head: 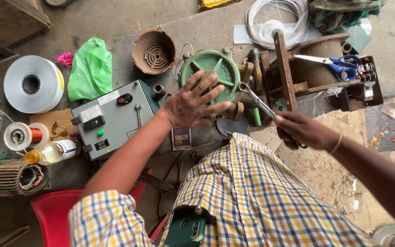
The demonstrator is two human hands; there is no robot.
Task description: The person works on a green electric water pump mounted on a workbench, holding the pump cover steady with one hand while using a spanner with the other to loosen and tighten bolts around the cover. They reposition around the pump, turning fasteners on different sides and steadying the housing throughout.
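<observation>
Head view, looking down on a concrete worktop (pixel 216 27) crowded with motor parts. The left hand (pixel 193 103) lies flat, fingers spread and released, pressed on the green round pump cover (pixel 211 68), which sits near the middle of the worktop just right of a grey control box (pixel 110 116). The right hand (pixel 303 130) is clenched around the handle of a steel spanner (pixel 257 99); the spanner's open head reaches the right edge of the green cover, at what looks like a bolt, though the fitting itself is too small to make out. Judged from this arrangement, the step in hand is working a fastener on the cover's rim while the other hand steadies the casting. The next move would call for firm downward pressure from the spread hand so the cover does not turn, and a full seat of the spanner head before any pull, since a half-seated head could slip toward the rusty iron frame (pixel 289 68) close beside it. Blue-handled scissors (pixel 339 64) rest on that frame; a coil of white wire (pixel 275 18), a green plastic bag (pixel 90 68), a rusty perforated bowl (pixel 154 51), a reel of white tape (pixel 33 84) and a copper wire spool (pixel 24 136) lie around.
</observation>
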